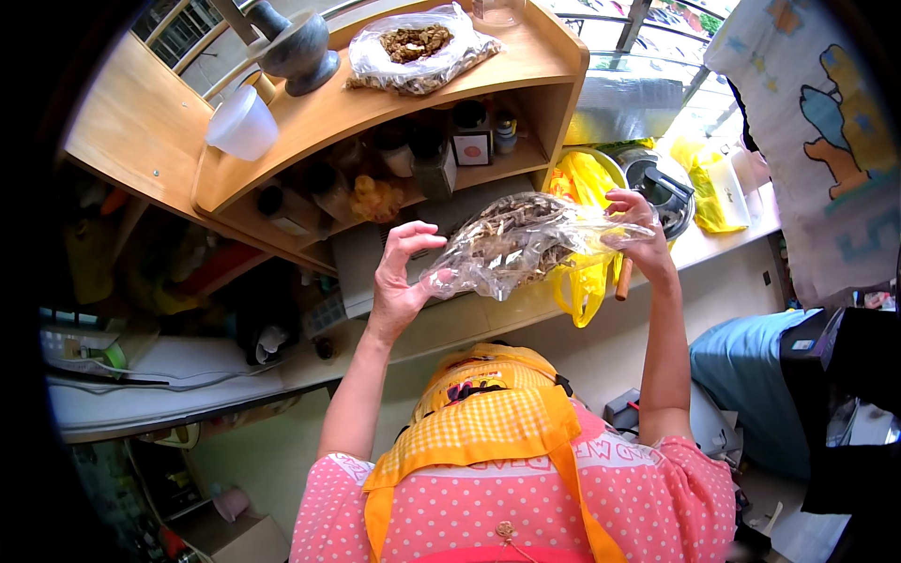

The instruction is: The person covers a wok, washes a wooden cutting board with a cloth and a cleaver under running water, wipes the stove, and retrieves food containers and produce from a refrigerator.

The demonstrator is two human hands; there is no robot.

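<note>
Both my hands hold up a clear plastic bag of dried brown strips [521,229] in front of the wooden shelf. My left hand [405,274] grips the bag's left end near the thumb, its other fingers raised. My right hand [640,236] pinches the thin, crumpled plastic at the other end. Above, on the shelf top, an open plastic bag of brown dried pieces [419,46] lies between a grey stone mortar with a pestle [299,53] and a clear container [498,10]. A translucent plastic tub [243,125] stands at the shelf's left front.
Jars and a small framed card [472,149] fill the lower shelf. Yellow plastic bags [588,176] and a pot with a glass lid [658,186] are on the ledge at right. A printed cloth [830,141] hangs at far right, above a blue cloth [746,380].
</note>
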